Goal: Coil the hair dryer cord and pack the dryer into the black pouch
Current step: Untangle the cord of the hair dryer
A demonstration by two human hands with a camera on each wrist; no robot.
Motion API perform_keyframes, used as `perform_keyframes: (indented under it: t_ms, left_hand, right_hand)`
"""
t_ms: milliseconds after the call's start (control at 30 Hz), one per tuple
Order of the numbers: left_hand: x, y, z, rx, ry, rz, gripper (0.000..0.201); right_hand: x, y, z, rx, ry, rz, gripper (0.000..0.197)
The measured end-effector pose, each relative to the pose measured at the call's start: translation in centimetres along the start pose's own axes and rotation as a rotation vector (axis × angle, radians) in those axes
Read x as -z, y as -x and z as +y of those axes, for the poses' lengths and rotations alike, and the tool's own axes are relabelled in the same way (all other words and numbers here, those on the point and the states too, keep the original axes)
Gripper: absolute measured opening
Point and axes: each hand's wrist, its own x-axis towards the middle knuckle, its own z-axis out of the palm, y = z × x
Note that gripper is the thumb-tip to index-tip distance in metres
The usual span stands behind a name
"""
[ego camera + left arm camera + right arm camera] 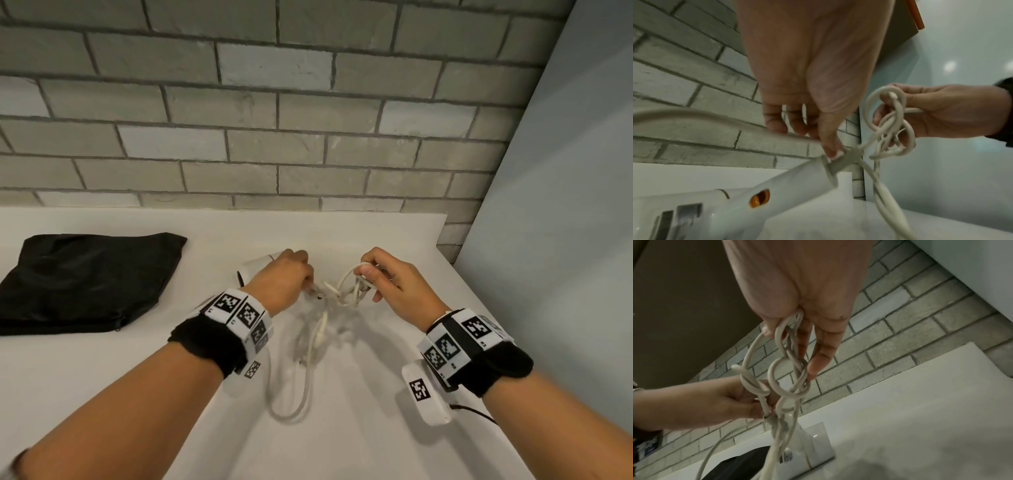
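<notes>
The cord-coiling step is going on. In the middle of the frame, the right hand (387,282) pinches a few loops of the white cord (346,291). The left hand (286,281) holds the dryer (740,209) where the cord starts. More cord hangs low, so next comes another loop. The black pouch (85,281) waits at the left on the counter (376,428).

The left hand (807,69) pinches the grey strain-relief end of a white plastic hair dryer (748,209), whose handle bears an orange oval switch (759,198). To its right, the right hand (941,112) holds tangled loops of pale cream cord (898,123), with strands trailing downward before a grey brick wall (684,91).
</notes>
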Motion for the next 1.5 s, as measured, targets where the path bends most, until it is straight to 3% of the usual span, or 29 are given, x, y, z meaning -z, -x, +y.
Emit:
perform_keyframes:
  t_ms: [67, 200, 267, 367, 467, 567, 667, 733, 833, 900, 967, 1033, 1100, 1200, 1300, 1367, 1433, 1500]
  left_hand:
    - [0.3, 0.1, -0.2, 0.101, 0.121, 0.143, 0.018]
    - [1.8, 1.1, -0.9, 0.422, 0.488, 0.559, 0.017]
    - [2.6, 1.7, -1.2, 0.48, 0.617, 0.711, 0.016]
    - [3.4, 2.7, -2.0, 0.473, 0.809, 0.803, 0.012]
    - [3.2, 4.5, -2.8, 0.509, 0.785, 0.702, 0.011]
    - [2.0, 6.4, -2.6, 0.55, 0.69, 0.495, 0.014]
    - [0.8, 7.1, -1.3, 0.571, 0.606, 0.239, 0.016]
    - [0.3, 7.0, -0.3, 0.525, 0.563, 0.145, 0.016]
    - [0.6, 6.3, 1.4, 0.356, 0.463, 0.196, 0.026]
    - [1.2, 5.3, 2.7, 0.263, 0.518, 0.239, 0.037]
    - [1.6, 4.3, 3.8, 0.287, 0.791, 0.208, 0.039]
    - [1.8, 3.5, 4.2, 0.357, 1.136, 0.148, 0.025]
    - [1.8, 3.1, 4.0, 0.348, 1.264, 0.193, 0.014]
    - [1.5, 3.0, 3.1, 0.273, 1.261, 0.314, 0.011]
    - [1.2, 3.3, 2.0, 0.22, 1.287, 0.326, 0.016]
    - [1.3, 3.5, 1.5, 0.2, 1.381, 0.297, 0.016]
    - [1.5, 3.5, 1.3, 0.209, 1.515, 0.27, 0.018]
    - [1.8, 3.5, 1.3, 0.224, 1.604, 0.246, 0.018]
  right_hand:
    - [0.2, 0.0, 0.2, -0.014, -0.013, 0.013, 0.013]
    - [0.7, -0.3, 0.3, -0.039, -0.014, 0.033, 0.013]
    - [0.7, -0.3, 0.4, -0.058, -0.008, 0.043, 0.014]
    - [0.6, -0.3, 0.7, -0.103, 0.012, 0.065, 0.016]
    - [0.6, -0.3, 0.8, -0.171, 0.008, 0.099, 0.016]
    - [0.7, -0.5, 0.5, -0.183, 0.0, 0.143, 0.019]
    - [0.4, -0.9, -0.3, -0.134, 0.007, 0.175, 0.017]
    - [0.1, -1.0, -0.9, -0.07, 0.043, 0.176, 0.017]
    - [-0.6, -1.0, -1.6, 0.029, 0.131, 0.174, 0.019]
    - [-1.0, -0.8, -1.9, 0.092, 0.161, 0.181, 0.018]
    - [-1.3, -0.5, -2.2, 0.138, 0.125, 0.166, 0.015]
    - [-1.3, -0.1, -2.4, 0.176, 0.071, 0.125, 0.01]
    - [-1.1, 0.5, -2.4, 0.184, 0.038, 0.034, 0.008]
    - [-0.7, 1.5, -2.5, 0.07, -0.163, -0.182, 0.021]
    - [-0.1, 1.2, -2.2, -0.09, -0.449, -0.185, 0.026]
    - [-0.1, 0.8, -1.4, -0.168, -0.355, -0.271, 0.051]
    - [-0.9, 0.7, -0.3, -0.215, -0.165, -0.489, 0.073]
    - [-2.6, 1.0, 0.5, -0.19, -0.099, -0.593, 0.068]
